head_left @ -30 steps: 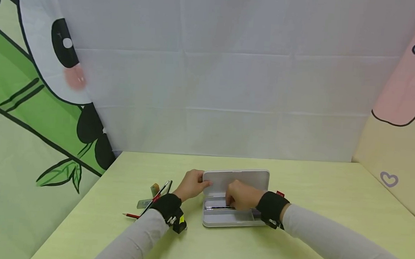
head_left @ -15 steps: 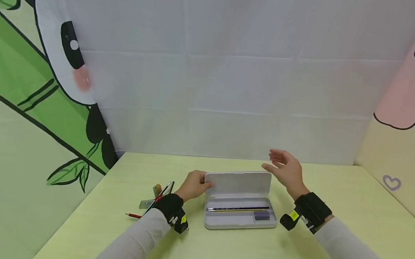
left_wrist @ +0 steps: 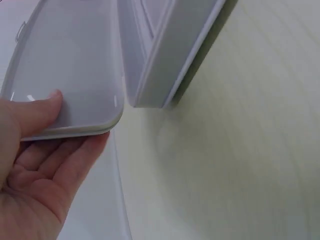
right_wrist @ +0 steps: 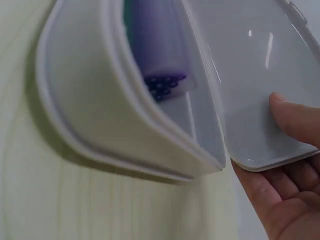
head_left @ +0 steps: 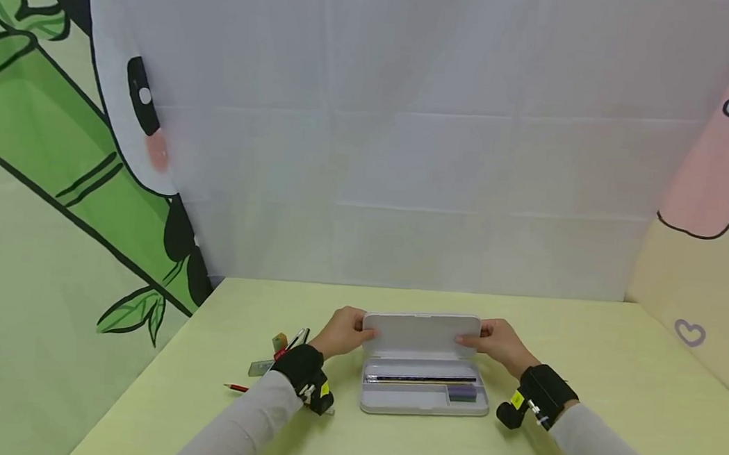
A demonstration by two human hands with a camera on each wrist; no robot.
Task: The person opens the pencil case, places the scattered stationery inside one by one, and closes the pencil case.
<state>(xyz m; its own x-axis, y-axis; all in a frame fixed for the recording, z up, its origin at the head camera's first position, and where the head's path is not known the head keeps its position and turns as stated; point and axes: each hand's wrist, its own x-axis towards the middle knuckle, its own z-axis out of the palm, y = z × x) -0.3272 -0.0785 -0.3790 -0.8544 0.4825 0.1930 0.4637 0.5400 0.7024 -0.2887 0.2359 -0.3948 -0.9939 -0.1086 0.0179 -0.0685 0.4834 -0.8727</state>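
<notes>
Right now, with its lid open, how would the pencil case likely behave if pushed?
The pencil case looks stiff, its lid held flat between the left hand and the right hand. That lid's thinness suggests fairly low weight. Sitting flat on the table, it would probably slide, not roll.

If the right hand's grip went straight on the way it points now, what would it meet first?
The open lid, pinched in the right hand's grip; beyond, probably the left hand's grip, though depth is unclear.

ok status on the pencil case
Left hand and right hand pinching opposite ends of lid. Pencil case open, purple block inside. No blockage visible.
</notes>
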